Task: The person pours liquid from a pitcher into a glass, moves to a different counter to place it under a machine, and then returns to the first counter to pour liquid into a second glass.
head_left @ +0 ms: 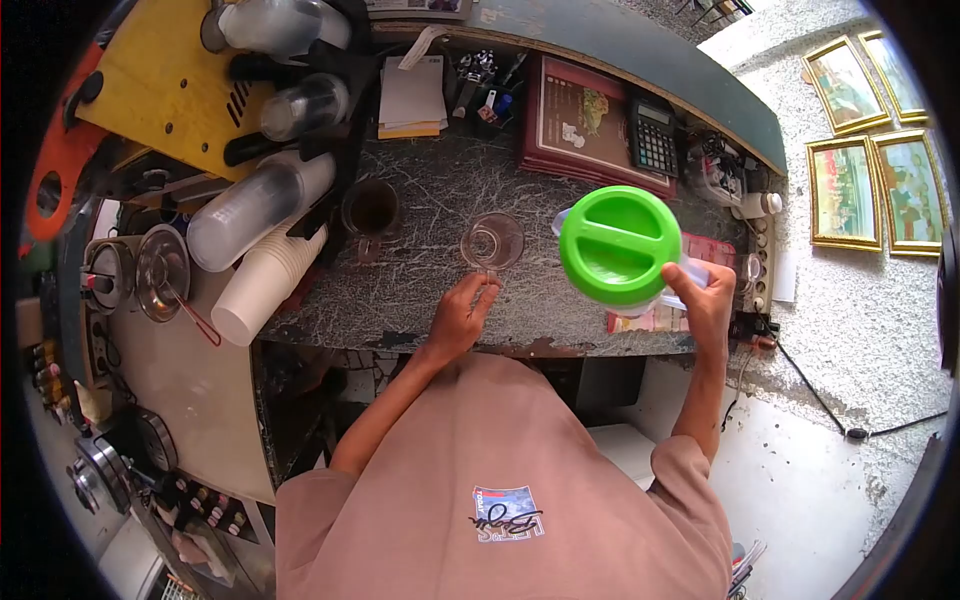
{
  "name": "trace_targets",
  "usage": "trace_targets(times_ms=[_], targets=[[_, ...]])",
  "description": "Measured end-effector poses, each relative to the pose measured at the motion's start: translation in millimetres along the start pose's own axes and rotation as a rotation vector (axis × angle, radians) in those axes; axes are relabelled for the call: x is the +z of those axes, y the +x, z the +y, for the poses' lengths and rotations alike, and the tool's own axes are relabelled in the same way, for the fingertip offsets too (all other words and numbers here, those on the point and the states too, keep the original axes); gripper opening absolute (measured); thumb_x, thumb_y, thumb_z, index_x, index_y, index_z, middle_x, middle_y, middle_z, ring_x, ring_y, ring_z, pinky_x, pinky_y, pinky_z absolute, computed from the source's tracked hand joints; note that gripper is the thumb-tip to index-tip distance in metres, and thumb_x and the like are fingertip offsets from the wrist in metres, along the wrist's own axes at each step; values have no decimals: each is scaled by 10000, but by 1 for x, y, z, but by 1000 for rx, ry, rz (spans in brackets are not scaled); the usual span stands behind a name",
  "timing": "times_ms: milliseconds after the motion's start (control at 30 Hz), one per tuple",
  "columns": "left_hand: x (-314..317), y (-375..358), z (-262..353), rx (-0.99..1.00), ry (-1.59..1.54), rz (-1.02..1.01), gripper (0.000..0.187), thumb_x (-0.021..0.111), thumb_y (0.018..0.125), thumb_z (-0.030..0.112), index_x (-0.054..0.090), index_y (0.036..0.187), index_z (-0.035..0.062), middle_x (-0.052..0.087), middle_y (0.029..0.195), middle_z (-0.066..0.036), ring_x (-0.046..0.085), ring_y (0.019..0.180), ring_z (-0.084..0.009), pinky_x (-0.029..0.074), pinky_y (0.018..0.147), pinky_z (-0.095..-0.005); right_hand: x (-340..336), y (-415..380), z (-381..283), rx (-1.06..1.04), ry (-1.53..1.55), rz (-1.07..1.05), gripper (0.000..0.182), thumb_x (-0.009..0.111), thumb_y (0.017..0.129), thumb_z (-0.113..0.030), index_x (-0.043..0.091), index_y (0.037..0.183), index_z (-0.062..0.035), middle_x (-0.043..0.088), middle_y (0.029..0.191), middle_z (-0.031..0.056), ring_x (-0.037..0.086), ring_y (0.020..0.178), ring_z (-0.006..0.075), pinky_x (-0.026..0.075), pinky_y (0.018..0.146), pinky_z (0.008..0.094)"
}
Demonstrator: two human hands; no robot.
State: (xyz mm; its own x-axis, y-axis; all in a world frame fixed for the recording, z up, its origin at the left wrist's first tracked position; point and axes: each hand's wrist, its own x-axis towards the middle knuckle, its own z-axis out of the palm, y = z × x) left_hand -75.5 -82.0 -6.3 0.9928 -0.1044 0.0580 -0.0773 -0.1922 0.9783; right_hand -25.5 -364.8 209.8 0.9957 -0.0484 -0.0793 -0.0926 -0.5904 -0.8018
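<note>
My right hand grips the handle of a plastic pitcher with a bright green lid, held above the right part of the counter. Its spout points left, toward a clear glass mug standing on the dark counter. My left hand pinches the handle of that mug at its near side. The mug looks transparent, with no coloured liquid visible in it. Left of it stands a second glass mug holding a dark brown drink, its handle toward me and no hand on it.
Stacked paper cups and plastic cups lie at the left. Along the back are notepads, dark red menus and a calculator. A metal strainer sits far left. The counter's front edge is close to my body.
</note>
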Motion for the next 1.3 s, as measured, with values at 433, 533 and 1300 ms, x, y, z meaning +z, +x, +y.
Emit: trace_targets(times_ms=[433,533,1300], targets=[[-5,4,-3,25,-4,-65,219,556,1016,213,612,1042,3,649,977,-194,639,936,-418,506,763,-454,33,21,-53,-77,-336,-314,428,804,834,-403,763,803,22,691,609,90,659,527,132,470,486,301],[-5,4,-3,34,2,-67,222,557,1015,217,612,1039,3,649,969,-193,642,920,-419,507,751,-460,37,24,-54,-109,-333,-322,428,807,829,-410,766,794,15,689,606,96,660,520,142,468,480,315],[-3,4,-13,34,29,-56,219,603,980,220,651,1039,14,696,1007,-182,680,935,-388,543,773,-448,36,30,-72,-187,-440,-368,430,815,827,-401,762,819,26,685,611,93,652,526,127,480,513,288]])
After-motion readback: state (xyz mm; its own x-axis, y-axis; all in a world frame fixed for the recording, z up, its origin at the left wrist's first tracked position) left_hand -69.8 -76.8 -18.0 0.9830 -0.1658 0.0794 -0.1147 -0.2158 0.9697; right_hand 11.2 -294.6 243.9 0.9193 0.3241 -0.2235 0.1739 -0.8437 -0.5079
